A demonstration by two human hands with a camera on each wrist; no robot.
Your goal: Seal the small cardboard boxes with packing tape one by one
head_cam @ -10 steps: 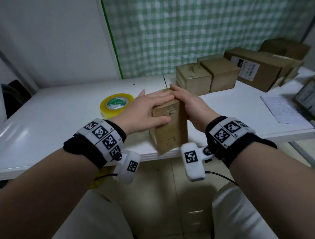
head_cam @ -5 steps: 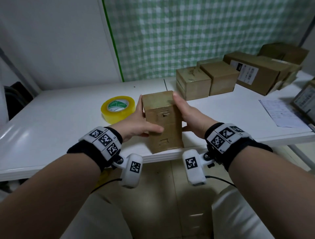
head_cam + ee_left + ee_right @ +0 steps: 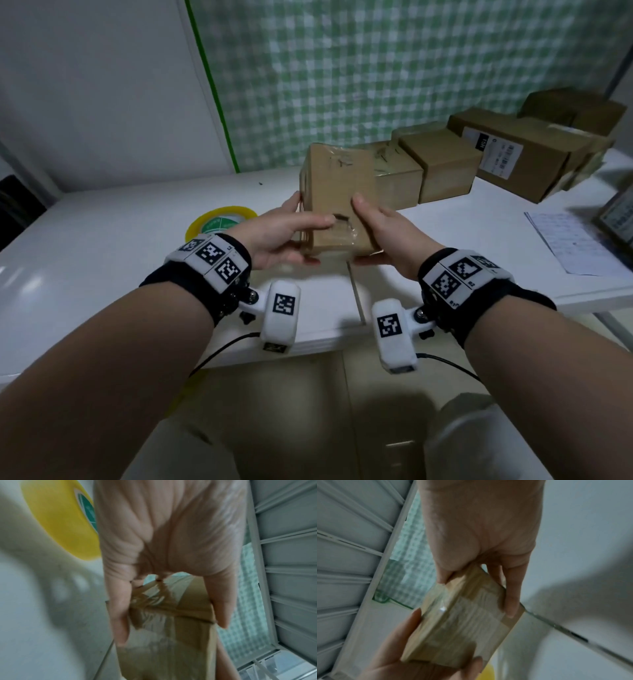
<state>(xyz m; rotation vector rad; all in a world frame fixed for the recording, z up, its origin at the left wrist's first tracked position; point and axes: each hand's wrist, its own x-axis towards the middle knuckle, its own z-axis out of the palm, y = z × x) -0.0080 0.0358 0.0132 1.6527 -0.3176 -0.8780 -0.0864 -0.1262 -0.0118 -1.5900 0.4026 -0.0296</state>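
Box (image 3: 337, 198) now raised off table (image 3: 102, 267), both hands gripping.

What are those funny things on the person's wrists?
Each bare arm wears a black wristband topped with white blocks printed with black square codes. A small white camera pod hangs under each wrist, with a thin black cable trailing away.

Small cardboard box (image 3: 337, 192): plain brown, taller than wide, clear glossy tape wrinkled across its faces, a small torn notch on the near face. Lifted off the table, tilted, held between left hand (image 3: 274, 236) and right hand (image 3: 387, 236), thumbs on the near face, fingers underneath.

Packing tape roll (image 3: 219, 221): yellow, green-and-white core label, lying flat just beyond the left wrist, left of the held box, untouched.
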